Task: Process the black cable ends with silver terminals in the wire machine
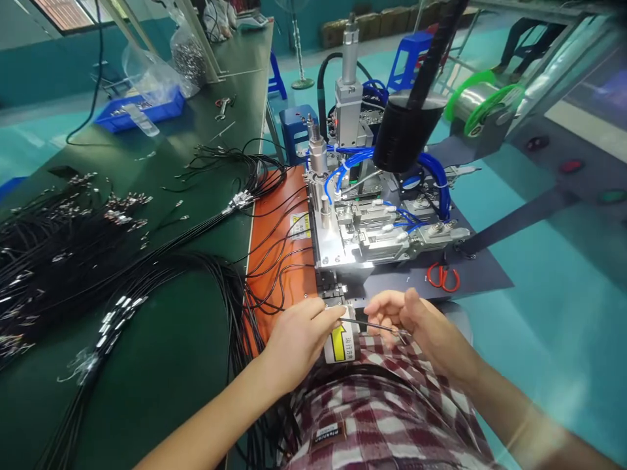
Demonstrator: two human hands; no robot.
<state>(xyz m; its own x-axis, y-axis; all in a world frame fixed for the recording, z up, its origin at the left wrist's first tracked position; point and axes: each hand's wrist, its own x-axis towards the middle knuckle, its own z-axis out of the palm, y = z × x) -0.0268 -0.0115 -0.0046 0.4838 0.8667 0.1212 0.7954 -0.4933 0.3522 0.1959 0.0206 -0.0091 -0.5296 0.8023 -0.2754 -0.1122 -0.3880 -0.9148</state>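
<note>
Pinching left hand (298,336): shut on thin black wire (368,324).
Right hand (434,336): curved fingers (385,300) part open; touching wire, can't tell.

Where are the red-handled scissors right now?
In the head view, the red-handled scissors lie on the grey surface right of center, just beyond the right hand.

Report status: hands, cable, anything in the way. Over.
Left hand pinching black cable. Right hand open at cable's end, contact unclear. Red scissors beyond right hand, not between hands. Over.
</note>
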